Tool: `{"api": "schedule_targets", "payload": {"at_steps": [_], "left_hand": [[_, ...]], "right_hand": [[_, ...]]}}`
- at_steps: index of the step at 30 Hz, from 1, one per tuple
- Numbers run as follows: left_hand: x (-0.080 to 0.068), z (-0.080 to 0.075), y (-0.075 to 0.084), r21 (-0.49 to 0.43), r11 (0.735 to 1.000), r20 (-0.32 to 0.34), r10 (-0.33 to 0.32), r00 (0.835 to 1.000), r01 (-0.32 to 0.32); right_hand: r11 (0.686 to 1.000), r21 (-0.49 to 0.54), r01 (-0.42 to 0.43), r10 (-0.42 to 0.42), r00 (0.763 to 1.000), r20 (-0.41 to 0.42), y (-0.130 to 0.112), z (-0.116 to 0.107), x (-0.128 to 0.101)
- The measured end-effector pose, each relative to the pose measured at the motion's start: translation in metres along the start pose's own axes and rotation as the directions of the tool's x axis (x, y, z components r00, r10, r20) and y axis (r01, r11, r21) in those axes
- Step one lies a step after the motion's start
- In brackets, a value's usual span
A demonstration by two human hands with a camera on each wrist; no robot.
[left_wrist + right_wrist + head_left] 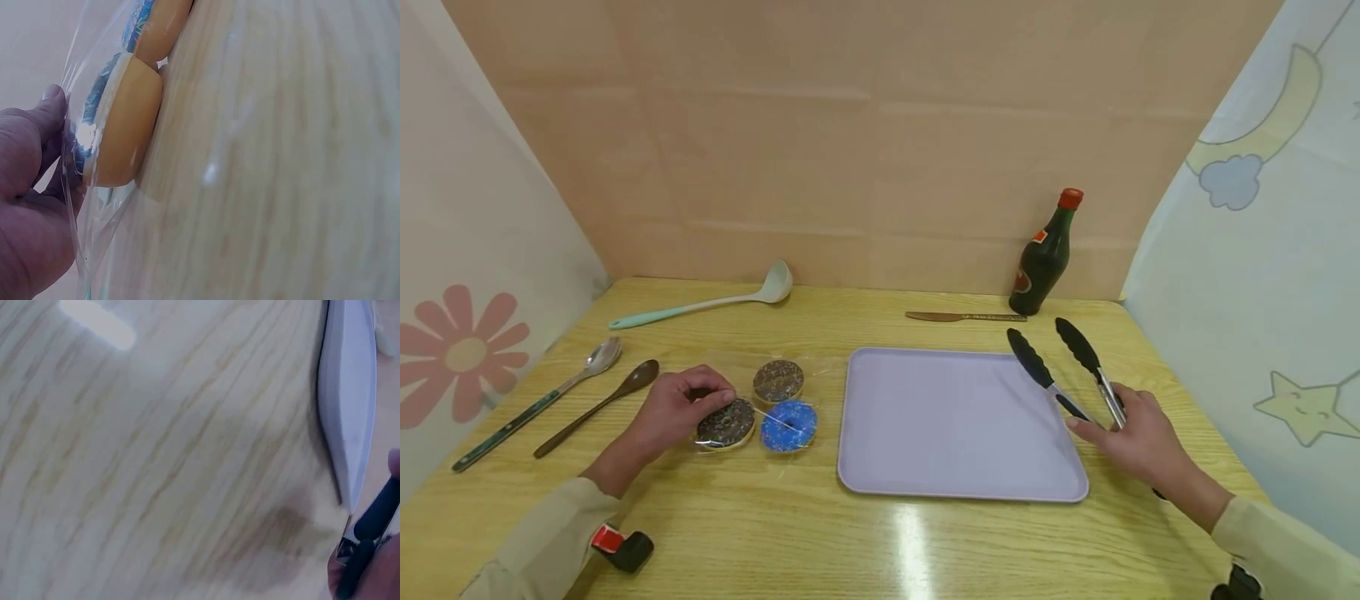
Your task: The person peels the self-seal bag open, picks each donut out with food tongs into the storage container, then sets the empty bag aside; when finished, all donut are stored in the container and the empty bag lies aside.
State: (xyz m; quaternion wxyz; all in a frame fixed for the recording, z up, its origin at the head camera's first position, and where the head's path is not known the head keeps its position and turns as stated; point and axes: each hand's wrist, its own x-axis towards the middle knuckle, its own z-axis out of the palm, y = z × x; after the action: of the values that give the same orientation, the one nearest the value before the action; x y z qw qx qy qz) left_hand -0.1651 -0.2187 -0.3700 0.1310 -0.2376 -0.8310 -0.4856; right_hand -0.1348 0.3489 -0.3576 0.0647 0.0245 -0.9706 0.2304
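We see the left hand (681, 408) at about 8 o'clock on the tabletop (775, 533), its fingers curled over the chocolate doughnut (726, 423) and pinching the clear plastic bag (775, 367) that covers it; the left wrist view shows the thumb (47, 115) pressed on the wrap. In the same bag, the blue doughnut (788, 425) lies just beside it at 3 o'clock, and a second chocolate doughnut (778, 381) lies behind, at 12 o'clock from the blue one. The right hand (1138, 442) is at about 4 o'clock and grips the tongs (1063, 362) by their metal handles; the two black tips stand apart and point toward 11 o'clock, over the right rim of the lilac tray (955, 492). The tray lies flat in the middle, near the bag but not touching it, and its surface is bare. At the far edge we see a knife (962, 317) and a dark bottle (1043, 254) at 1 o'clock, a mint ladle (700, 304) at 11 o'clock, and two spoons (572, 392) at 9 o'clock near the left edge. Between the hands, the front of the tabletop gives open room.
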Motion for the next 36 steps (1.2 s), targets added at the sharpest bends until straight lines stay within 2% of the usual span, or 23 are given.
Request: {"api": "schedule_targets", "payload": {"at_steps": [3, 6, 10, 13, 16, 20, 24, 26, 31, 36], "left_hand": [[-0.001, -0.001, -0.011, -0.002, 1.0, -0.001, 0.005, 1.0, -0.005], [-0.002, -0.001, -0.022, -0.006, 1.0, 0.002, 0.006, 1.0, -0.006], [-0.003, -0.002, -0.027, -0.019, 1.0, 0.003, 0.008, 1.0, -0.008], [-0.003, -0.001, -0.028, -0.026, 1.0, 0.001, 0.012, 1.0, -0.012], [-0.001, 0.0, -0.017, -0.007, 1.0, 0.003, 0.012, 1.0, -0.012], [0.0, 0.0, -0.015, 0.009, 1.0, 0.006, 0.006, 1.0, -0.006], [0.0, 0.0, -0.032, -0.011, 1.0, 0.011, 0.005, 1.0, -0.005], [0.0, 0.0, -0.033, -0.023, 1.0, 0.014, 0.01, 1.0, -0.009], [0.0, 0.0, -0.034, -0.026, 1.0, 0.014, 0.017, 1.0, -0.016], [0.0, 0.001, -0.032, -0.015, 1.0, 0.009, 0.008, 1.0, -0.008]], "right_hand": [[0.993, 0.042, 0.106, -0.107, 0.994, 0.026, -0.018, 0.001, -0.001], [0.972, 0.088, 0.217, -0.222, 0.974, 0.05, -0.038, 0.005, -0.003], [0.921, 0.151, 0.359, -0.373, 0.925, 0.072, -0.059, 0.013, -0.002], [0.875, 0.198, 0.441, -0.466, 0.879, 0.101, -0.072, 0.02, 0.002], [0.839, 0.206, 0.503, -0.534, 0.834, 0.139, -0.084, 0.026, 0.008], [0.818, 0.173, 0.548, -0.574, 0.792, 0.207, -0.103, 0.032, 0.016], [0.804, 0.118, 0.583, -0.591, 0.759, 0.274, -0.125, 0.036, 0.023], [0.793, 0.085, 0.604, -0.598, 0.743, 0.3, -0.135, 0.038, 0.026], [0.782, 0.006, 0.623, -0.582, 0.727, 0.365, -0.154, 0.04, 0.033], [0.775, -0.025, 0.631, -0.57, 0.716, 0.404, -0.165, 0.044, 0.039]]}}
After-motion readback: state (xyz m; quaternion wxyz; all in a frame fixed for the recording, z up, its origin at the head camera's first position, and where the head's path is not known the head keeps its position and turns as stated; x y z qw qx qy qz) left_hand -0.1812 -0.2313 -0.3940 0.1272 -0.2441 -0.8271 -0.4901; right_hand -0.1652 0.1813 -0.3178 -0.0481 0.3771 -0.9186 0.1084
